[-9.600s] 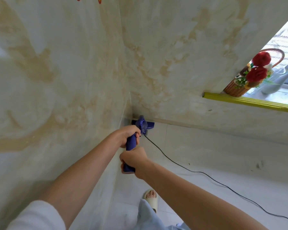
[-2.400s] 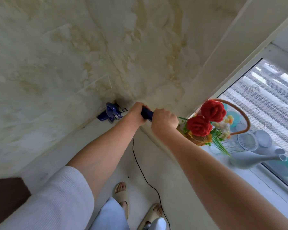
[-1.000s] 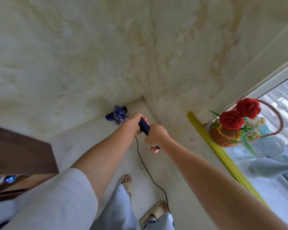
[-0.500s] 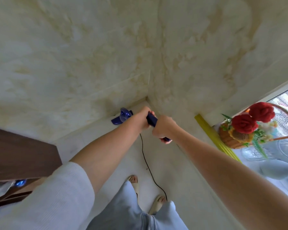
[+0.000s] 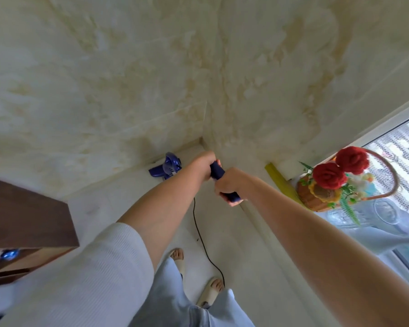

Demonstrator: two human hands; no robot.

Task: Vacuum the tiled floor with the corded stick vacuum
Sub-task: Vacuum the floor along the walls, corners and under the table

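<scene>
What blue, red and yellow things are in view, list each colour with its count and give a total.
Blue: 1, the vacuum, its handle gripped by the left hand and the right hand.
Red: 2, the roses in the basket.
Yellow: 1, the strip along the sill.
Total: 4.

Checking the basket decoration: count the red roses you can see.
2. One rose sits at the top of the basket, under its handle; the other rose is just lower left of it. Others may be hidden behind.
</scene>
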